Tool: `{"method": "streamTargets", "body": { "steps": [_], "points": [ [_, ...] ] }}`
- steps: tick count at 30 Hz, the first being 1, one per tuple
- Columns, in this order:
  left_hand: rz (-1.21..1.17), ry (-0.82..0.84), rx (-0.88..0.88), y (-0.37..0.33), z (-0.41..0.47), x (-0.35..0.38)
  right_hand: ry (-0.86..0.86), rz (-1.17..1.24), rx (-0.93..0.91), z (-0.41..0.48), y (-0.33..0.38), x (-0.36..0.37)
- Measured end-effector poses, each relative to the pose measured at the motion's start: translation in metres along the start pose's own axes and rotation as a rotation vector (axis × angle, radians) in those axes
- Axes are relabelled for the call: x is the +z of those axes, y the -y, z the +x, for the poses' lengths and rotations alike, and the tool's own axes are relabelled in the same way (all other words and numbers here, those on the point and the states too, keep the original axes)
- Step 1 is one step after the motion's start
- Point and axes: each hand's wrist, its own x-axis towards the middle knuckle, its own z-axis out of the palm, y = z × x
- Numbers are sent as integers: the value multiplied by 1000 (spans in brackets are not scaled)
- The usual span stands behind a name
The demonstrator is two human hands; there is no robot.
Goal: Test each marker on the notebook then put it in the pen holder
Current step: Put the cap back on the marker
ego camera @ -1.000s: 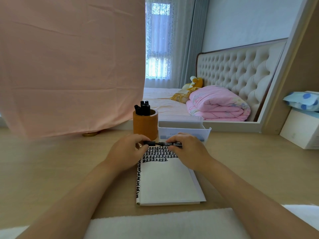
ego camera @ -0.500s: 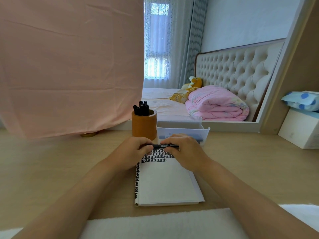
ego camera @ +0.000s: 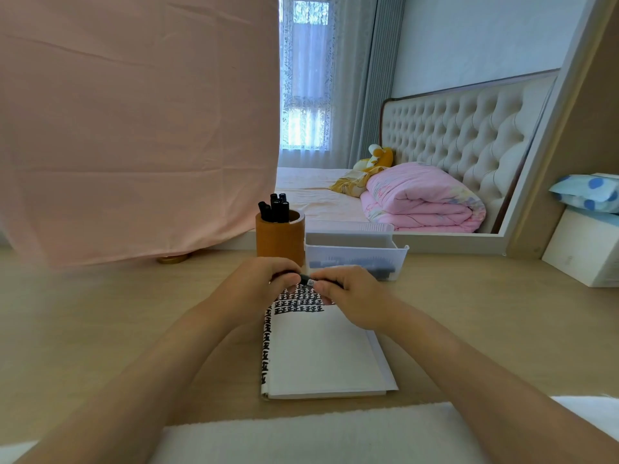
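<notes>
Above the far end of the notebook (ego camera: pixel 318 356), your left grip (ego camera: pixel 264 286) and right grip (ego camera: pixel 348 296) each pinch one end of the marker (ego camera: pixel 310 281), held level. Push crookedly and the cap may not seat (ink then dries in the pen holder (ego camera: pixel 279 239) beyond). Since a second ago, both grips have drawn together, hiding more barrel.

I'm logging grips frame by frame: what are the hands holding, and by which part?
A black marker, held level over the notebook. The left hand grips its left end, the right hand pinches the right part; only the middle shows.
</notes>
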Motion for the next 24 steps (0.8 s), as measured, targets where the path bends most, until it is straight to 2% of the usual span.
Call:
{"method": "streamTargets", "body": {
  "steps": [7,11,17,20,24],
  "points": [
    [-81,-115,-8,-2,-4,4,-61,90,41,2,-9,-9],
    [-83,-236,-43,2,7,-8,-182,257,112,15,-4,-23],
    [-9,-373,-137,27,61,-39,-423,222,140,74,24,-58],
    [-13,-340,-196,34,87,-43,-484,244,142,109,34,-67],
    [-143,-194,-309,44,109,-43,-492,193,125,148,36,-63]
  ]
}}
